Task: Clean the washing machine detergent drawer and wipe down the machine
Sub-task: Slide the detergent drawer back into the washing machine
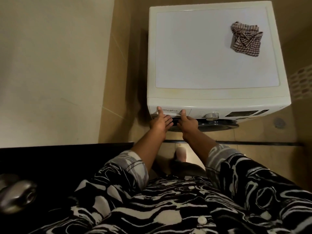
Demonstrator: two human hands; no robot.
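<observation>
- Left hand (160, 121) and right hand (188, 122) both grip the one detergent drawer (170, 110), two thumbs on its face, fingers hooked beneath.
- The drawer sits front-left in the one washing machine (202, 53).
- One checked cloth (245, 42) lies crumpled on top.

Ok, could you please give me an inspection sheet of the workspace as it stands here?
Surface: machine top, white, one cloth on it.
Job's things: drawer at the panel's left end, looks shut; checked cloth crumpled near the top's far right corner, untouched.
Clutter: metal object on the dark ledge at lower left; cannot tell what it is.
Hands: left hand and right hand both grip the drawer front, thumbs on its face, fingers under its lower edge.
Cables: nothing seen.
Surroundings: dial and display right of the drawer; dark door below; beige wall to the left; tiled floor.
</observation>
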